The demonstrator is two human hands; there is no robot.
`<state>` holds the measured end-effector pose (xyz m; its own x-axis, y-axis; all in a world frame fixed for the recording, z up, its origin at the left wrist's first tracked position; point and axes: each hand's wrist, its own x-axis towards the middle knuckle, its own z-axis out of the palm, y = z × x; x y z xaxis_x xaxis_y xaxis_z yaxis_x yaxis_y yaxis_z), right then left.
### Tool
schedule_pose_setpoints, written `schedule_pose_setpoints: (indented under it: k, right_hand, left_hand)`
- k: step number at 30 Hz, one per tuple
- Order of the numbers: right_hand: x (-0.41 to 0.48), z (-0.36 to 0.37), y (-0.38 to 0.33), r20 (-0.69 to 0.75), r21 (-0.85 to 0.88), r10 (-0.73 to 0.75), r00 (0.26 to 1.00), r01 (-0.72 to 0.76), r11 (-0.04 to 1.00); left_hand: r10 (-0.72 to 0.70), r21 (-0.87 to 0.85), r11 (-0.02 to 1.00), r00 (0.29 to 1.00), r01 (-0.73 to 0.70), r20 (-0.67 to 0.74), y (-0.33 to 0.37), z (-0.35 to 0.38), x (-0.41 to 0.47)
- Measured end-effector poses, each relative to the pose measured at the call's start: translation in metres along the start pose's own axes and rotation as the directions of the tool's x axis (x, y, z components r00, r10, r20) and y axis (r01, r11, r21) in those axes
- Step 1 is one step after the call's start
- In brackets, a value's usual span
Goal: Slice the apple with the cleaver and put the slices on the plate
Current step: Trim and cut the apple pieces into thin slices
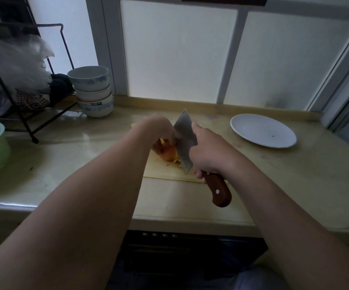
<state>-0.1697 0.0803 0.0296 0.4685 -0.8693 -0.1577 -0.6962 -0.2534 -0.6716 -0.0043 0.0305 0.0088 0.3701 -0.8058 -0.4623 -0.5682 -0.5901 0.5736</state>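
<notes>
My left hand point(159, 128) curls over the apple point(168, 152) on the board point(161, 170), holding it from the far and left sides, fingertips just beside the blade. My right hand point(206, 153) is wrapped tight round the cleaver point(185, 137) where handle meets blade, the handle's end pointing back at me. The blade runs away from me, its flat against the apple's right side. So the cut falls on the apple's right, and the plate point(262, 130), with no slices on it, sits well apart on that same side, nearer my knife hand.
</notes>
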Motion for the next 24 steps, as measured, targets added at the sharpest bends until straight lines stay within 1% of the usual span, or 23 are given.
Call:
schedule_pose_setpoints:
  k: [12, 16, 19, 24]
  right_hand:
    - [0.017, 0.013, -0.004, 0.027, -0.12, -0.005, 1.0, 0.008, 0.993]
    - [0.031, 0.027, -0.002, 0.014, -0.218, -0.022, 1.0, 0.024, 0.976]
    - [0.042, 0.036, -0.002, 0.003, -0.215, -0.025, 1.0, 0.025, 0.976]
    - [0.047, 0.032, 0.002, 0.029, -0.221, -0.014, 0.999, 0.02, 0.975]
  left_hand:
    - [0.023, -0.017, 1.0, 1.0, -0.023, 0.0, -0.003, -0.002, 0.003]
    - [0.033, 0.001, 0.999, 0.999, -0.033, -0.009, -0.002, 0.0, 0.002]
    - [0.034, -0.003, 0.999, 0.999, -0.034, -0.008, -0.003, -0.001, 0.001]
    - [0.025, -0.012, 1.0, 1.0, -0.025, 0.004, -0.004, -0.002, 0.0]
